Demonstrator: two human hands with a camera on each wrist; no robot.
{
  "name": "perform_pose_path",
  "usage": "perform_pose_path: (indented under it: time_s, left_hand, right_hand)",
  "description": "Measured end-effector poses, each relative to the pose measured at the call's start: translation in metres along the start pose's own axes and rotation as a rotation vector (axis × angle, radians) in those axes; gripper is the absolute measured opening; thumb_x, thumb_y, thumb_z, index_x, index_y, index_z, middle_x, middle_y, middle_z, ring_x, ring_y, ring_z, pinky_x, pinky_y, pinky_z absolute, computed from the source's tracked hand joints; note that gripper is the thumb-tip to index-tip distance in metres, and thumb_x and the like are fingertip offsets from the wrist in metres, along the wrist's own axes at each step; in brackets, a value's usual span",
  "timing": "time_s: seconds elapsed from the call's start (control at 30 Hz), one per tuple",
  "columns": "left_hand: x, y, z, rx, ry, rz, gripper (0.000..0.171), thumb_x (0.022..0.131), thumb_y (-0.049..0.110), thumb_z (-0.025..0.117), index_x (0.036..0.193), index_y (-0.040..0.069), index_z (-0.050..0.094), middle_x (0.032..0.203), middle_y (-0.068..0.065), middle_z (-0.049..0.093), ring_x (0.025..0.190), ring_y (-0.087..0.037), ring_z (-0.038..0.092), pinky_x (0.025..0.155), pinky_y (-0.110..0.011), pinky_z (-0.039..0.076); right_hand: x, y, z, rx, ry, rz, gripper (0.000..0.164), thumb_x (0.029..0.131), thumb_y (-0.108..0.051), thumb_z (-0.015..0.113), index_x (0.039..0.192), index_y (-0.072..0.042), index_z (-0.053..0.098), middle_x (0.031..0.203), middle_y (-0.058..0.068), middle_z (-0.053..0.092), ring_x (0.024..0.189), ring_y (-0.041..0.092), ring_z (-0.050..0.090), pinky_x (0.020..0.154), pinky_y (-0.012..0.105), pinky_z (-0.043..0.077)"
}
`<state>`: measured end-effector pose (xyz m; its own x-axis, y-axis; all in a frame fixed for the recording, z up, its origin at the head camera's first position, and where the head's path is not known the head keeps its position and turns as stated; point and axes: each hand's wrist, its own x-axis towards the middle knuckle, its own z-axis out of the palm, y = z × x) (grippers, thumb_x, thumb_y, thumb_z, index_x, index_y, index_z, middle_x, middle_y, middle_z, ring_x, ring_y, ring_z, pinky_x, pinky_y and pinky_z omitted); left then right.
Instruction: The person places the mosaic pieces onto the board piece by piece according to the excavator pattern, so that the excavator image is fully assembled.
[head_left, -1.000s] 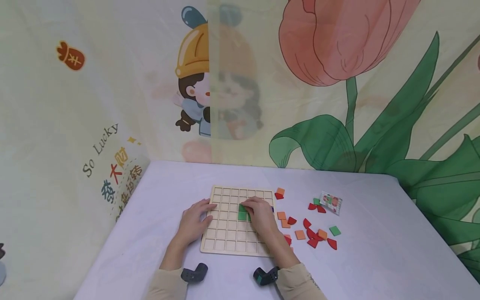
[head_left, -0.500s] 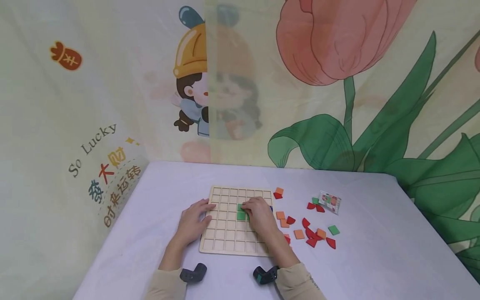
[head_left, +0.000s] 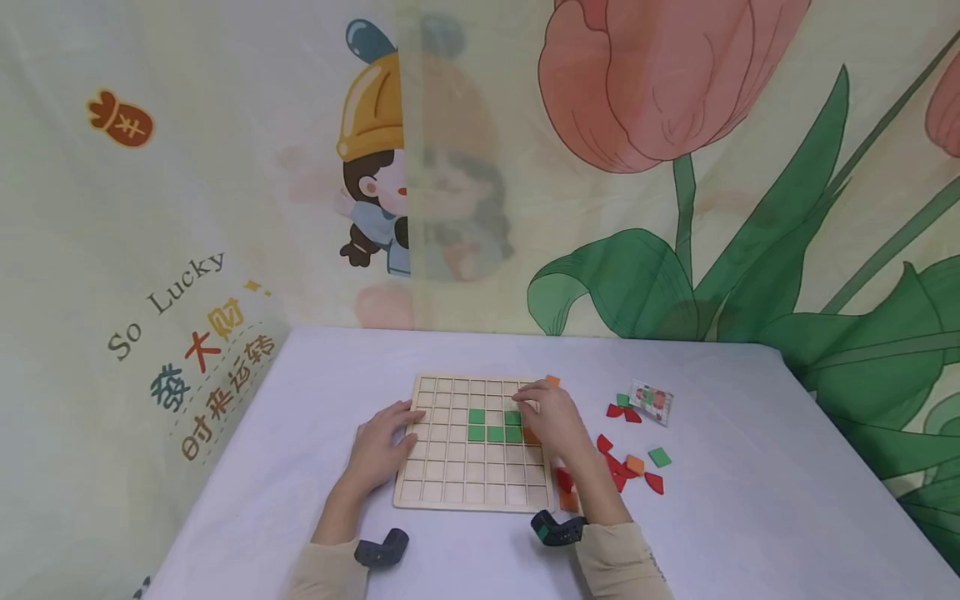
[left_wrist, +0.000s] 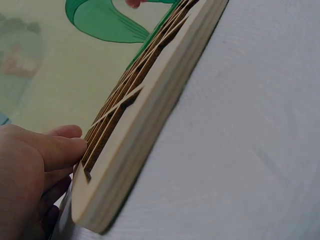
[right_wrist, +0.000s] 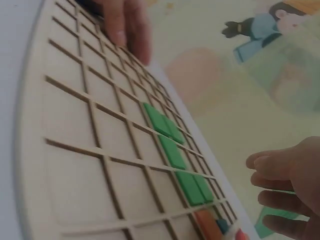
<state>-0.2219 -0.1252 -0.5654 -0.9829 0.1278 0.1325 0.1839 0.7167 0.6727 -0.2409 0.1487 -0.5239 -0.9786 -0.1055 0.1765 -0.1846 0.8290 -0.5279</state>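
A square wooden grid board (head_left: 442, 473) lies on the white table. Several green square tiles (head_left: 495, 434) sit in its cells, forming a U shape. At the board's right side an orange tile (head_left: 531, 436) shows partly from under my right hand (head_left: 558, 417). That hand hovers over the right edge, its fingers loosely bent with nothing between them in the right wrist view. A small blue piece (right_wrist: 221, 225) shows beside the orange one there. My left hand (head_left: 378, 446) rests at the board's left edge, fingertips on the rim and thumb lower down.
Right of the board lie several red pieces (head_left: 654, 483), an orange tile (head_left: 635, 465) and a loose green tile (head_left: 660, 457). A small printed packet (head_left: 652, 402) is farther back, with red pieces and a green one beside it. A printed curtain (head_left: 465, 167) hangs behind the table.
My right hand has left the green tiles in the middle of the board and moved right, uncovering more of them. My left hand stays at the left edge. The head view has shifted slightly.
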Motion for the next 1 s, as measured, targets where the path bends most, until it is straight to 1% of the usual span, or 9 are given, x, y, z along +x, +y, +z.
perform_pose_path:
  time_s: [0.17,0.3,0.37,0.47,0.6,0.63,0.73,0.83,1.0]
  left_hand:
    - [0.000,0.000,0.002,0.004,-0.004,-0.001,0.036,0.089,0.016,0.061,0.125,0.015,0.061,0.145,-0.009,0.047,0.138,-0.031,0.037,0.111,-0.055,0.024]
    - [0.000,0.000,0.001,0.007,-0.017,0.012,0.036,0.089,0.015,0.061,0.125,0.014,0.061,0.145,-0.011,0.046,0.138,-0.032,0.037,0.110,-0.056,0.024]
    - [0.000,0.000,0.000,0.011,-0.018,0.015,0.036,0.089,0.015,0.061,0.125,0.013,0.061,0.145,-0.011,0.046,0.138,-0.033,0.037,0.110,-0.057,0.024]
    - [0.001,-0.002,0.001,0.009,-0.018,0.011,0.037,0.088,0.014,0.062,0.125,0.013,0.061,0.145,-0.011,0.046,0.138,-0.032,0.037,0.110,-0.057,0.023]
    - [0.002,-0.003,0.002,-0.014,-0.023,0.008,0.037,0.089,0.014,0.062,0.125,0.013,0.061,0.145,-0.011,0.047,0.138,-0.032,0.037,0.110,-0.057,0.023]
    - [0.002,-0.002,0.002,-0.015,-0.022,0.006,0.036,0.089,0.014,0.062,0.125,0.013,0.061,0.145,-0.011,0.047,0.138,-0.032,0.037,0.110,-0.057,0.023]
    - [0.002,-0.002,0.002,-0.008,-0.022,-0.001,0.036,0.089,0.015,0.061,0.125,0.014,0.061,0.145,-0.011,0.047,0.138,-0.032,0.036,0.110,-0.056,0.024]
    - [0.001,-0.003,0.002,-0.006,-0.029,-0.014,0.037,0.089,0.016,0.061,0.126,0.014,0.061,0.146,-0.010,0.046,0.139,-0.031,0.035,0.111,-0.055,0.022]
    - [0.001,-0.003,0.001,-0.017,-0.041,-0.020,0.037,0.090,0.017,0.061,0.127,0.015,0.060,0.146,-0.009,0.045,0.140,-0.030,0.034,0.112,-0.055,0.021]
  right_hand:
    - [-0.005,0.027,-0.028,0.044,-0.016,0.175,0.022,0.091,-0.020,0.063,0.111,-0.014,0.071,0.121,0.008,0.063,0.119,0.028,0.055,0.098,0.048,0.048]
    - [-0.014,0.051,-0.043,0.052,-0.007,0.253,0.025,0.092,-0.022,0.061,0.115,-0.015,0.069,0.124,0.011,0.060,0.117,0.029,0.055,0.095,0.048,0.050]
    - [-0.021,0.063,-0.048,0.050,-0.011,0.274,0.026,0.092,-0.022,0.061,0.116,-0.014,0.068,0.122,0.013,0.061,0.113,0.029,0.056,0.092,0.046,0.052]
    - [-0.032,0.078,-0.055,0.062,-0.045,0.331,0.028,0.092,-0.022,0.062,0.119,-0.014,0.066,0.119,0.013,0.061,0.106,0.027,0.057,0.081,0.037,0.057]
    - [-0.040,0.090,-0.059,0.118,-0.109,0.399,0.032,0.089,-0.022,0.066,0.120,-0.016,0.064,0.111,0.010,0.063,0.091,0.022,0.056,0.065,0.026,0.056]
    - [-0.040,0.091,-0.059,0.123,-0.122,0.394,0.032,0.088,-0.022,0.068,0.119,-0.016,0.065,0.108,0.009,0.063,0.088,0.020,0.056,0.063,0.025,0.055]
    - [-0.038,0.090,-0.055,0.114,-0.174,0.333,0.033,0.084,-0.020,0.072,0.117,-0.017,0.067,0.103,0.006,0.063,0.082,0.017,0.054,0.062,0.024,0.053]
    - [-0.036,0.085,-0.046,0.092,-0.214,0.275,0.035,0.080,-0.019,0.076,0.114,-0.019,0.068,0.100,0.003,0.064,0.082,0.015,0.053,0.062,0.024,0.053]
    - [-0.033,0.078,-0.035,0.080,-0.248,0.271,0.030,0.077,-0.015,0.078,0.106,-0.019,0.069,0.093,0.000,0.064,0.082,0.015,0.053,0.067,0.026,0.054]
